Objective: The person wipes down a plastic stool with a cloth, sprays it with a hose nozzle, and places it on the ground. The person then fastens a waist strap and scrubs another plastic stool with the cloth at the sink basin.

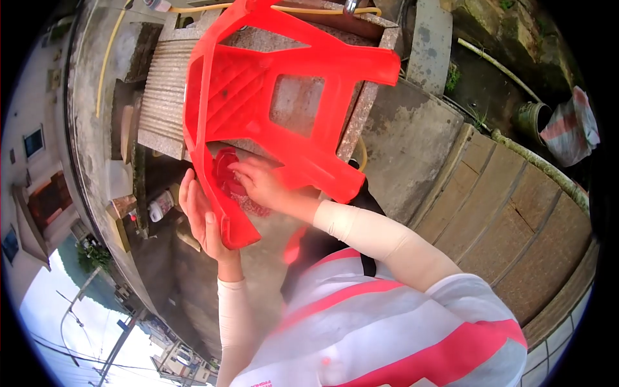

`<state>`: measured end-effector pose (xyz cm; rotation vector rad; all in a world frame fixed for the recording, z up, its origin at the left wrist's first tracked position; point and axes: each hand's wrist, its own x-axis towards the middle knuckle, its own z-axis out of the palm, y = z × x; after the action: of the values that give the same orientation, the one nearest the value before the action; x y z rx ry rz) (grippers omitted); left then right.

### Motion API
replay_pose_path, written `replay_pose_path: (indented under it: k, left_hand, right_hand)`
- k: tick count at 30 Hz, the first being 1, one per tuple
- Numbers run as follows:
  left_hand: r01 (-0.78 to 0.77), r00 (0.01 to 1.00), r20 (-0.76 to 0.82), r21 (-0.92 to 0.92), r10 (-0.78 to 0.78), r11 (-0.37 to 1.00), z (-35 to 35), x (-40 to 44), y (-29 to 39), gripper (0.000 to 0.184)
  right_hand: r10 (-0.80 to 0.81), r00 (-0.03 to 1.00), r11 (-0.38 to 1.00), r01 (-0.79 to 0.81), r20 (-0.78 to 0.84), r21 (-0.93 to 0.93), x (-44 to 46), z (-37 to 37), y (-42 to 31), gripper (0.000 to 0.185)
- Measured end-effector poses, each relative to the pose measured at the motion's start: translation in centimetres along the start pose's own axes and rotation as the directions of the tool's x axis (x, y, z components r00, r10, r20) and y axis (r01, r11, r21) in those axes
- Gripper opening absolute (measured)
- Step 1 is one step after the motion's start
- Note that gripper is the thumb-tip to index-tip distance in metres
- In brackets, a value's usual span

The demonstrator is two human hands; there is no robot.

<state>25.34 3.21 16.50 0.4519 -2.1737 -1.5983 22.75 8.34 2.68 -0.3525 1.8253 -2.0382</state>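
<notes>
A red plastic chair or stool [296,151] lies on its side across a stone sink, its legs pointing right. My left hand [205,222] rests against the outer edge of the chair's lower left part, fingers stretched and apart. Inside the frame, my right hand [258,184] has its fingers pressed together on a red mesh-like cloth or scrubber [248,203], which lies against the red plastic. Part of that cloth is hidden behind the hand.
The stone sink [369,119] has a ribbed washboard [169,97] at its left. A yellow hose [106,61] runs along the ledge. A white bottle [161,205] lies below. At the right are stone slabs [493,200], a bucket [530,119] and a striped sack [572,132].
</notes>
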Motion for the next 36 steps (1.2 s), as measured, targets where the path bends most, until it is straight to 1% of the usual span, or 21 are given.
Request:
replay_pose_path:
  k: [2, 3, 6, 7, 8, 9, 12, 13, 15, 16, 17, 19, 20, 23, 24, 26, 28, 30, 32, 33, 36]
  left_hand:
    - [0.033, 0.999, -0.028, -0.054, -0.035, 0.998, 0.2, 0.0, 0.2, 0.062]
    - [0.033, 0.999, -0.022, -0.063, -0.035, 0.997, 0.1, 0.3, 0.1, 0.062]
    - [0.032, 0.999, -0.004, -0.096, -0.033, 0.995, 0.1, 0.9, -0.1, 0.063]
    - [0.035, 0.999, 0.002, -0.103, -0.035, 0.994, 0.2, 0.9, 0.1, 0.062]
    - [0.034, 0.999, 0.012, -0.113, -0.033, 0.993, 0.2, 1.1, 0.2, 0.061]
    - [0.009, 0.997, 0.076, -0.025, -0.007, 1.000, -0.3, 1.1, 0.1, 0.057]
    - [0.009, 0.990, 0.138, 0.010, -0.011, 1.000, -0.5, 1.7, 0.1, 0.055]
    - [0.007, 0.987, 0.158, 0.022, -0.010, 1.000, 0.0, 2.0, 0.5, 0.056]
    - [0.002, 0.980, 0.199, 0.052, -0.012, 0.999, 1.0, 2.7, 1.7, 0.058]
    - [0.006, 0.976, 0.216, 0.087, -0.025, 0.996, 1.1, 3.3, 2.1, 0.067]
    - [0.050, 0.972, 0.226, 0.045, -0.059, 0.998, 0.9, 3.7, 2.1, 0.071]
    - [0.173, 0.953, 0.261, -0.062, -0.151, 0.983, -0.1, 4.6, 1.8, 0.087]
    - [0.177, 0.942, 0.295, -0.040, -0.158, 0.983, -0.1, 4.8, 1.8, 0.093]
    - [0.197, 0.900, 0.387, 0.049, -0.200, 0.979, 1.0, 4.2, 3.0, 0.107]
    - [0.119, 0.904, 0.386, 0.189, -0.185, 0.975, 0.9, 3.6, 2.5, 0.101]
    - [0.107, 0.920, 0.355, 0.175, -0.164, 0.979, 2.2, 4.3, 3.7, 0.091]
    - [0.072, 0.898, 0.392, 0.313, -0.198, 0.947, 1.9, 4.6, 3.9, 0.086]
    - [0.047, 0.902, 0.395, 0.306, -0.172, 0.951, 1.5, 4.0, 3.7, 0.082]
    - [0.081, 0.898, 0.399, 0.265, -0.186, 0.961, 1.2, 4.0, 3.5, 0.075]
    - [0.075, 0.882, 0.425, 0.305, -0.206, 0.949, 1.3, 4.3, 3.6, 0.072]
    - [0.040, 0.861, 0.456, 0.378, -0.224, 0.925, 1.7, 5.7, 4.2, 0.067]
  right_hand:
    - [0.253, 0.966, 0.965, -0.247, 0.063, -0.090, 0.7, -1.2, 1.1, 0.022]
    - [0.239, 0.967, 0.960, -0.221, 0.087, -0.172, 0.9, -1.1, 0.9, 0.024]
    - [0.168, 0.985, 0.986, -0.166, 0.047, -0.033, 0.4, -0.6, -1.0, 0.026]
    - [0.232, 0.968, 0.973, -0.231, 0.096, -0.023, 0.2, -1.6, -3.0, 0.027]
    - [0.266, 0.956, 0.958, -0.276, 0.127, 0.071, -0.3, -2.0, -3.3, 0.028]
    - [0.294, 0.943, 0.934, -0.319, 0.157, 0.162, -0.8, -2.2, -3.3, 0.028]
    - [0.328, 0.917, 0.856, -0.390, 0.226, 0.341, -1.4, -4.6, -6.3, 0.027]
    - [0.268, 0.940, 0.844, -0.335, 0.211, 0.419, -1.2, -5.1, -7.2, 0.025]
    - [0.208, 0.935, 0.820, -0.327, 0.287, 0.470, 0.6, -5.5, -8.0, 0.026]
    - [0.173, 0.930, 0.806, -0.323, 0.324, 0.496, 1.7, -5.4, -8.2, 0.027]
    - [0.210, 0.909, 0.751, -0.386, 0.361, 0.536, 2.8, -5.1, -8.2, 0.027]
    - [0.198, 0.950, 0.755, -0.305, 0.243, 0.581, 3.9, -3.3, -7.3, 0.024]
    - [0.188, 0.965, 0.758, -0.262, 0.185, 0.597, 4.9, -2.5, -6.5, 0.023]
    - [0.293, 0.947, 0.604, -0.291, 0.134, 0.742, 9.1, -0.5, -2.4, 0.023]
    - [0.333, 0.935, 0.544, -0.300, 0.126, 0.783, 10.3, -0.4, -1.8, 0.023]
    - [0.371, 0.902, 0.477, -0.390, 0.222, 0.787, 13.8, -3.1, -2.6, 0.024]
    - [0.384, 0.917, 0.442, -0.288, 0.111, 0.849, 17.9, -5.3, -4.7, 0.023]
    - [0.453, 0.890, 0.204, -0.153, 0.045, 0.967, 22.5, -7.6, -6.7, 0.025]
    - [0.291, 0.952, -0.044, -0.088, 0.097, 0.995, 25.8, -9.5, -8.2, 0.028]
    - [0.536, 0.843, 0.143, -0.047, -0.037, 0.989, 25.1, -9.2, -10.4, 0.031]
    - [0.343, 0.939, 0.388, -0.116, -0.027, 0.915, 24.0, -5.9, -5.2, 0.029]
